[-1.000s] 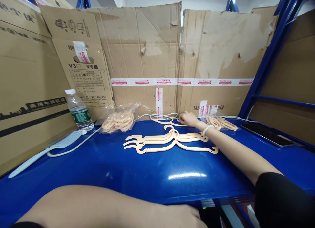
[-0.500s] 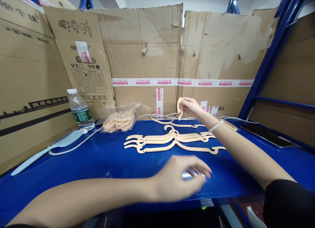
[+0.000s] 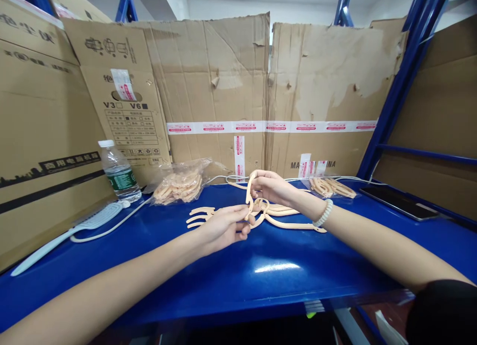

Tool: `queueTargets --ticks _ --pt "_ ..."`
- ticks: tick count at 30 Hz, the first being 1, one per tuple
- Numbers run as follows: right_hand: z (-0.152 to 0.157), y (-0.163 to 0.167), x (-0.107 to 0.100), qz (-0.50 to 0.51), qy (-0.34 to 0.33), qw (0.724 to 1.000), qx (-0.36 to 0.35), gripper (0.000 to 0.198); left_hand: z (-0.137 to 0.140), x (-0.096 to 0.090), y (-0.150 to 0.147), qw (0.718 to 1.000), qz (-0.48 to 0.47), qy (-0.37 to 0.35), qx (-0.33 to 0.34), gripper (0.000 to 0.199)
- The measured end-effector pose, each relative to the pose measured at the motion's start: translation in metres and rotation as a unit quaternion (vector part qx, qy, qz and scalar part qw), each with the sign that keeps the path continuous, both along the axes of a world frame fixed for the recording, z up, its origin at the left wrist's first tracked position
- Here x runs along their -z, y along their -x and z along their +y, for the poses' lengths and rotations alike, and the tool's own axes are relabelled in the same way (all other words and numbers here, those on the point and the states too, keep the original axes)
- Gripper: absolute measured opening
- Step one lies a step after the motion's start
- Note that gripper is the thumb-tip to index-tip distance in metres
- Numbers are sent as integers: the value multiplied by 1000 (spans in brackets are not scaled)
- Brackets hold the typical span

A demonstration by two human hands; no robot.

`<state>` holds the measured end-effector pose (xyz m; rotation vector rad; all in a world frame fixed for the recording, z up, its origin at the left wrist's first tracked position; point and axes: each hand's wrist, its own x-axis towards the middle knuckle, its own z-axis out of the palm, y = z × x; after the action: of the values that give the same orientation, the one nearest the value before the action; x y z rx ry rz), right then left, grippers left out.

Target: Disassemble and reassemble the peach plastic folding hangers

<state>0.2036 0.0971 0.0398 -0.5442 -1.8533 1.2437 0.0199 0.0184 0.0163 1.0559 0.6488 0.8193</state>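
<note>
Pale peach hangers (image 3: 292, 226), plain blue tabletop (image 3: 223, 280), brown cardboard (image 3: 208, 99), white tape (image 3: 244, 127) (red-printed)

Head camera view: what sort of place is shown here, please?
Possibly a storeroom or workshop corner fitted out as a small workstation. Blue metal rack posts stand at the sides, taped cardboard sheets wall it in, and a glossy blue work surface lies in front.
</note>
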Motion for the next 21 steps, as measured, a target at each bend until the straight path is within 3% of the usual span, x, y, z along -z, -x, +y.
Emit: queueTargets --ticks 5,9,15,18,21 --pt "34 -22 0 -139 -68 982 106 17 13 8 8 998 -16 13 -63 13" --pt "63 -49 12 -303 -121 925 196 21 16 9 16 994 -19 24 -109 13" --pt "80 -58 39 -463 -147 845 222 26 15 9 29 985 -14 24 -170 10" --pt "82 -57 28 -499 -138 828 215 24 18 9 36 981 -23 19 -190 10" --pt "81 -63 0 -510 -117 831 189 23 20 7 42 978 -39 15 -206 8"
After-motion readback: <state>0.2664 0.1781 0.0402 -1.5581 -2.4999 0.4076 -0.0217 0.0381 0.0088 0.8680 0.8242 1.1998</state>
